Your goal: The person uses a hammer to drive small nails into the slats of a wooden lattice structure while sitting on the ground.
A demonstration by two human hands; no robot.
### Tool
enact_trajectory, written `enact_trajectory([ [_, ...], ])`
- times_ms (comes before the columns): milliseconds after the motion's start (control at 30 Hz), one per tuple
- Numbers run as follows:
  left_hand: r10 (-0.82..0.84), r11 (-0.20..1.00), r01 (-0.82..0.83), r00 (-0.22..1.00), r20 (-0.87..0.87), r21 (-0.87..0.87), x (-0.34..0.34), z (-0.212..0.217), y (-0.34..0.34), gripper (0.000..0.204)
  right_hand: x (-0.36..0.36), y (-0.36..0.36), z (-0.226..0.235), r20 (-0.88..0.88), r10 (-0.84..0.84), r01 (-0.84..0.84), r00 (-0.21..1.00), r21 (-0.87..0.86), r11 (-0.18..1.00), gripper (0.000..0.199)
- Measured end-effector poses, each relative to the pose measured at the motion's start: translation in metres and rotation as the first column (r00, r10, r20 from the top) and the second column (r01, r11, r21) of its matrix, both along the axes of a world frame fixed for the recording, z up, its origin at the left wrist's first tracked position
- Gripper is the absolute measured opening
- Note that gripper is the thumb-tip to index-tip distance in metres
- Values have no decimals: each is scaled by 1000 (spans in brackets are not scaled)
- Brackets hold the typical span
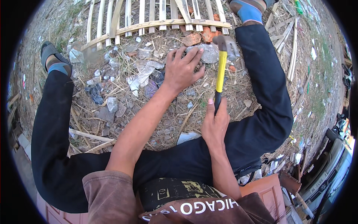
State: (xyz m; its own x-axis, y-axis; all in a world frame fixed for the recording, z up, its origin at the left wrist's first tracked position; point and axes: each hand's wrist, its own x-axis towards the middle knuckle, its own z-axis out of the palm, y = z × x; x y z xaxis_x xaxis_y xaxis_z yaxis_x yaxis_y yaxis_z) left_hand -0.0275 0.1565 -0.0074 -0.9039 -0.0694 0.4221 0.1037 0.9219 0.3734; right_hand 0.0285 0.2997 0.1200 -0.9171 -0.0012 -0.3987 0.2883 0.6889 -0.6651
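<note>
My right hand (216, 125) is wrapped round the black grip of a claw hammer (221, 69) with a yellow shaft, its thumb laid along the handle. The hammer's metal head points away from me, over the ground beside a grey stone (208, 54). My left hand (184, 70) reaches out with fingers apart and slightly bent. Its fingertips are at the left edge of that stone; whether they touch it I cannot tell. Just beyond both hands lies a frame of thin wooden slats (163, 16), joined by a curved-looking cross strip (138, 26).
Broken orange brick (207, 34) lies under the frame's near edge. Dry grass, stones and plastic scraps (95, 93) litter the ground. Loose wooden strips (293, 50) lie at the right. My outstretched legs (261, 74) flank the work area. A vehicle (323, 179) stands at lower right.
</note>
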Motion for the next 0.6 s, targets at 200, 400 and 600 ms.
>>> enact_trajectory([
  [200, -2, 1000, 2, 1000, -6, 14, 0, -2, -2, 51, 0, 8, -23, -18, 59, -58, 998, 40, 998, 23],
  [400, -3, 1000, 3, 1000, -26, 7, -1, 1, -2, 49, 2, 4, -8, -15, 32, -32, 999, 21, 999, 23],
  [600, -3, 999, 3, 1000, -7, 36, 3, -1, -1, 47, 6, 2, -10, -27, 57, -57, 998, -16, 998, 24],
])
